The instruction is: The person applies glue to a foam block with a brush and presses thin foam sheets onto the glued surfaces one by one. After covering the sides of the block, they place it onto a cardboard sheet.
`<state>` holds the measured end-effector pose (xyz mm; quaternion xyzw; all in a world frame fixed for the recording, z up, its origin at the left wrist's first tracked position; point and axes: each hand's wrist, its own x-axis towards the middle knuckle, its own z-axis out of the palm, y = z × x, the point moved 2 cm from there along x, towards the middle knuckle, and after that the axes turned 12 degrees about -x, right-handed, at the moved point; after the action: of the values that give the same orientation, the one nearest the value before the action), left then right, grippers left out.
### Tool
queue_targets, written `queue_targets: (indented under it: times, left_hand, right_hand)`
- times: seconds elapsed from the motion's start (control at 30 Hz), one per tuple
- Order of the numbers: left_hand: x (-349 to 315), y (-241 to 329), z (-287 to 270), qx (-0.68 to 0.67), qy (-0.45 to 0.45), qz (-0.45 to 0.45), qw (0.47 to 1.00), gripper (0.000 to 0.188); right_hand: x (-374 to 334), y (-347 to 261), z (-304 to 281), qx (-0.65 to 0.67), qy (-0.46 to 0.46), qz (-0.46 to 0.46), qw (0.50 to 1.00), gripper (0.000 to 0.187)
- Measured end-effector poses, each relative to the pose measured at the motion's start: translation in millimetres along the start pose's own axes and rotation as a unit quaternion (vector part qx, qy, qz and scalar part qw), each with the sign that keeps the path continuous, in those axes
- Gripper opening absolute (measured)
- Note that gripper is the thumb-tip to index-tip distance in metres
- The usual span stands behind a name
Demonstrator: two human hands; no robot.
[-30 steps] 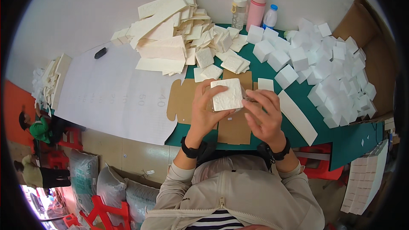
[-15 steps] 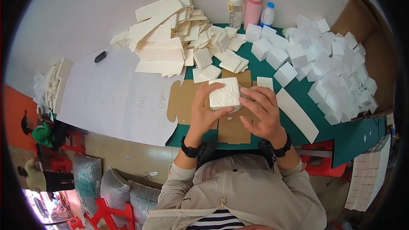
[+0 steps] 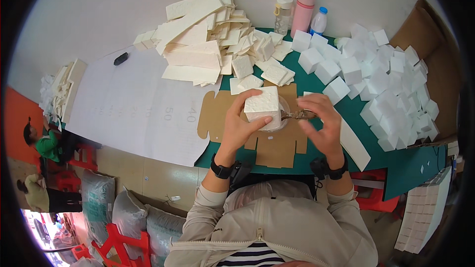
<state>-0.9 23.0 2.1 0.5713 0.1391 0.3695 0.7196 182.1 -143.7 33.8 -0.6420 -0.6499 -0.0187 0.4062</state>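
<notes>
Left hand [image 3: 237,128] clamps the white square foam block [image 3: 262,106]; right hand [image 3: 321,123], pinching a small metal tool [image 3: 297,115], lies at its three o'clock.

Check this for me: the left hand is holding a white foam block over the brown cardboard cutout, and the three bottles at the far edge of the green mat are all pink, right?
Not quite. The head view shows only one pink bottle; beside it stand a clear bottle and a small white bottle with a blue cap. The rest holds: the left hand grips the white foam block above the brown cardboard cutout.

A packing workshop: heaped white foam blocks [image 3: 391,84], stacked sacks [image 3: 118,212].
</notes>
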Motion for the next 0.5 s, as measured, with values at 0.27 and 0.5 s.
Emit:
queue_targets:
  times: [0.27, 0.5]
  left_hand:
    - [3.2, 0.3, 4.9, -0.062, -0.032, -0.046, 0.997, 0.061]
    - [2.5, 8.0, 4.5, -0.023, -0.044, -0.026, 0.998, 0.061]
  right_hand:
    - [27.6, -38.1, 4.6, 0.007, -0.007, 0.019, 1.0, 0.071]
    - [40.2, -41.3, 8.4, -0.069, -0.083, -0.076, 0.991, 0.07]
